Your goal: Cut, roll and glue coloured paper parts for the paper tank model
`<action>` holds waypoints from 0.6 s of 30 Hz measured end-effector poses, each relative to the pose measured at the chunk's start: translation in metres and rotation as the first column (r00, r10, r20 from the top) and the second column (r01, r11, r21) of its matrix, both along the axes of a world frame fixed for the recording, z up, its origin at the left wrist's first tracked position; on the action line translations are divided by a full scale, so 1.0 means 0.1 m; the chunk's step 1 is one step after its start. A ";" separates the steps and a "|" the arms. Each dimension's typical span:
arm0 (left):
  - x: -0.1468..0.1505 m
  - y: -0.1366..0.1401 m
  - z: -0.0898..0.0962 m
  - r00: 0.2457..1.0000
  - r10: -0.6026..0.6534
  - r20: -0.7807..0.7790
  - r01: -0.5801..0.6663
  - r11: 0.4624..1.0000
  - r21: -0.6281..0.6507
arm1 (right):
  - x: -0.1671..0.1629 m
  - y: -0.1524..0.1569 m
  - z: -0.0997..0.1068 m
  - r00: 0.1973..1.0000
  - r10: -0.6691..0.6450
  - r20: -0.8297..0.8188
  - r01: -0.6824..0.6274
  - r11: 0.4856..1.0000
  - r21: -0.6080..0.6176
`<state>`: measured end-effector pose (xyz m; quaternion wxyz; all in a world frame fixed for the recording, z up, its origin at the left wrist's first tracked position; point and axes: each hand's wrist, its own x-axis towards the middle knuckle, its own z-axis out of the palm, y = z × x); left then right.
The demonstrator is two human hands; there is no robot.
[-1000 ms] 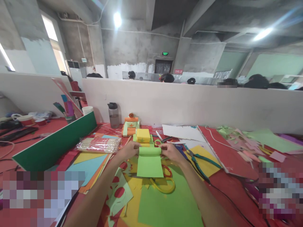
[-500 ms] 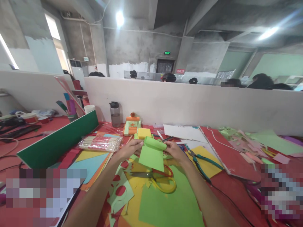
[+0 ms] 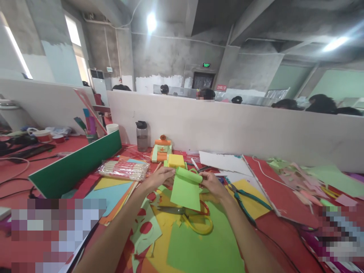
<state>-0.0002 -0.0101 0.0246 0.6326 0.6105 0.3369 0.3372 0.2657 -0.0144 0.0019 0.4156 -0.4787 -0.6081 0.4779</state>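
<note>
A light green sheet of paper (image 3: 186,193), its top edge curled into a roll, is held up between my two hands. The fingers of my left hand (image 3: 163,176) pinch the left end of the roll, while my right hand (image 3: 212,184) grips the right end. Below the paper lie scissors (image 3: 196,220) with red and yellow handles, their blades pointing left. They rest on larger green paper (image 3: 204,246) and yellow paper. Just beyond my hands stands a yellow block (image 3: 176,160), with an orange and green paper model (image 3: 162,149) behind it.
Teal-handled pliers (image 3: 250,199) lie on yellow paper at right. Cut-out scrap paper (image 3: 146,227) is beside my left forearm. Bagged sticks (image 3: 123,170) and a green board (image 3: 76,163) are left. A bottle (image 3: 141,135) stands by the white partition (image 3: 227,125). Paper scraps (image 3: 298,178) lie far right.
The view has shifted slightly, so the scene sits a little further right. The roll at the paper's top looks a little tighter, and both hands keep their hold on it.
</note>
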 end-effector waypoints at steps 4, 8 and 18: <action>0.02 -0.04 0.08 0.999 0.034 -0.005 -0.034 0.999 0.003 | -0.02 -0.02 0.01 0.999 0.023 0.023 -0.023 1.000 0.009; 0.03 -0.06 0.13 1.000 0.020 -0.023 -0.019 1.000 0.013 | -0.01 -0.02 0.02 0.999 0.028 0.030 -0.028 1.000 -0.012; 0.04 0.07 -0.05 0.998 0.043 -0.054 -0.040 0.998 0.046 | -0.01 0.01 0.01 0.999 0.029 0.041 -0.028 0.999 -0.018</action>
